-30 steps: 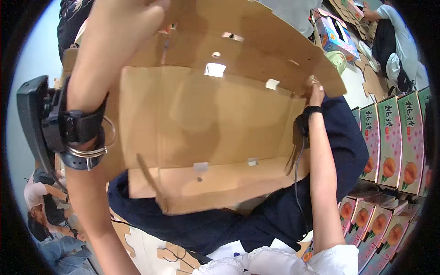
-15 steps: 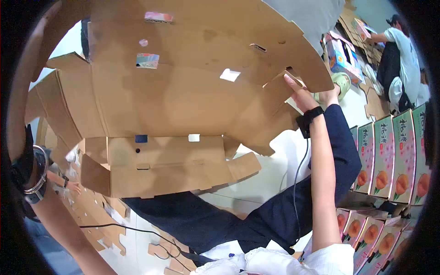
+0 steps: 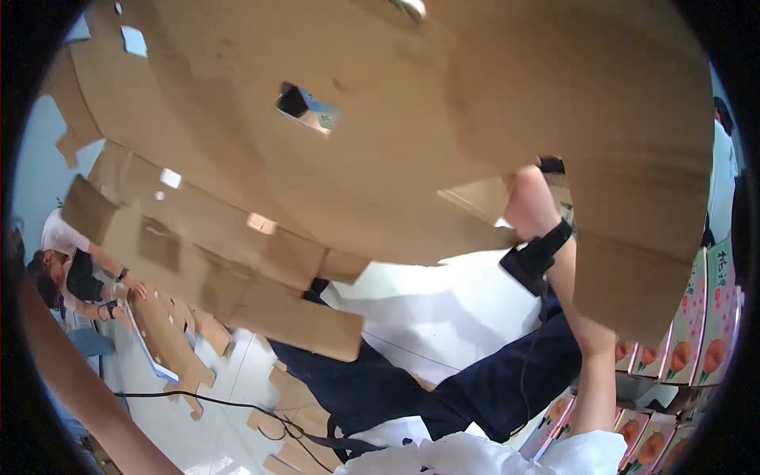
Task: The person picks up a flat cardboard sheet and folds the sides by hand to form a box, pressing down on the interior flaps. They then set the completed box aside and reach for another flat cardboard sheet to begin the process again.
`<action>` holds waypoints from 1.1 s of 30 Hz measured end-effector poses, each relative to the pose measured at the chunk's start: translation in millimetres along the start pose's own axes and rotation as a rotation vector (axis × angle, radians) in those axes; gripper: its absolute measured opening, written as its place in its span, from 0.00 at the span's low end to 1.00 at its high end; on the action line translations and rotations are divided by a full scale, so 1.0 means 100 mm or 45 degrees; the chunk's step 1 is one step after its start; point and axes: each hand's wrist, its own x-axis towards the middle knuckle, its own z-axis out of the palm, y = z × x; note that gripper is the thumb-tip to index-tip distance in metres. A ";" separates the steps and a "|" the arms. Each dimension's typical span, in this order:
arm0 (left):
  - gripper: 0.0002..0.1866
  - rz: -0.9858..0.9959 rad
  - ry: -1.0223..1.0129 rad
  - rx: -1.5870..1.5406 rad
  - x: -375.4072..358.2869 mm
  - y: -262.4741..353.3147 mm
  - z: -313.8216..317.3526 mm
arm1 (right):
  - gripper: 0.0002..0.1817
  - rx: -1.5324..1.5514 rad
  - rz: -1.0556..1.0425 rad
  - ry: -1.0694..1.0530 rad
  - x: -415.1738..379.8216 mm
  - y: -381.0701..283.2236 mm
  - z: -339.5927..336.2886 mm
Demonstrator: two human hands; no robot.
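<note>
A large brown cardboard box blank (image 3: pixel 396 182), partly folded, fills the upper part of the view, with small cut-out holes and flaps. My right hand (image 3: pixel 530 200) is closed on it at a cut-out near its right side; the fingertips go behind the board. A black band with a box-shaped piece sits on that wrist. Only my left forearm (image 3: pixel 87 388) shows at the lower left, its hand beyond the view's edge. A long folded strip of the blank (image 3: pixel 214 277) hangs over my left leg.
Peach-printed boxes (image 3: pixel 701 332) stand in rows at the right. Flat cardboard pieces (image 3: pixel 162 328) lie on the floor at the left, where another person (image 3: pixel 75 257) reaches over them. A black cable (image 3: pixel 198 400) runs to my waist. A second person (image 3: pixel 720 174) shows at the far right.
The cardboard blank has tilted and come closer, its right part now spreading past my right forearm. My left hand has gone out of view. The person at the left is more visible.
</note>
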 end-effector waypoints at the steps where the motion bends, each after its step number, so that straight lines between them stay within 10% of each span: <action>1: 0.13 -0.059 0.180 0.131 0.10 -0.03 0.17 | 0.19 0.405 0.190 -0.076 -0.20 -0.58 0.42; 3: 0.13 -0.435 0.019 0.252 0.17 -0.02 0.35 | 0.19 0.711 0.240 -0.323 -0.18 -0.69 0.78; 5: 0.13 0.310 0.264 -0.297 0.06 -0.18 0.45 | 0.19 0.777 0.382 -0.375 -0.13 -0.68 1.07; 9: 0.19 -0.147 -0.656 -0.134 -1.10 -0.23 0.01 | 0.14 0.751 0.302 -0.437 0.04 -0.57 1.73; 10: 0.18 0.196 -0.251 -0.191 -1.25 -0.05 -0.35 | 0.13 0.689 0.277 -0.373 0.06 -0.62 1.89; 12: 0.23 -0.271 -0.334 -0.356 -2.13 0.09 -0.83 | 0.15 0.649 0.324 -0.447 0.15 -0.65 2.09; 14: 0.32 -1.466 -0.551 -0.738 -3.32 0.42 -1.20 | 0.18 0.592 0.338 -0.523 0.16 -0.70 2.28; 15: 0.34 -1.503 -0.678 -0.608 -3.71 0.65 -1.35 | 0.18 0.586 0.330 -0.543 0.14 -0.68 2.37; 17: 0.30 -3.007 -0.463 -1.617 -4.87 1.13 -1.73 | 0.18 0.512 0.320 -0.563 0.10 -0.59 2.49; 18: 0.28 -3.354 -0.653 -1.619 -4.78 1.42 -1.78 | 0.18 0.538 0.340 -0.589 0.14 -0.46 2.53; 19: 0.29 -2.058 -1.397 -1.976 -5.53 1.74 -1.89 | 0.18 0.538 0.325 -0.607 0.12 -0.45 2.56; 24: 0.29 -2.894 -1.512 -1.963 -5.35 2.52 -1.75 | 0.15 0.580 0.376 -0.418 0.08 -0.42 2.65; 33: 0.30 -2.506 -1.709 -1.999 -5.09 2.04 -1.63 | 0.22 0.383 0.184 -0.872 -0.03 -0.80 2.77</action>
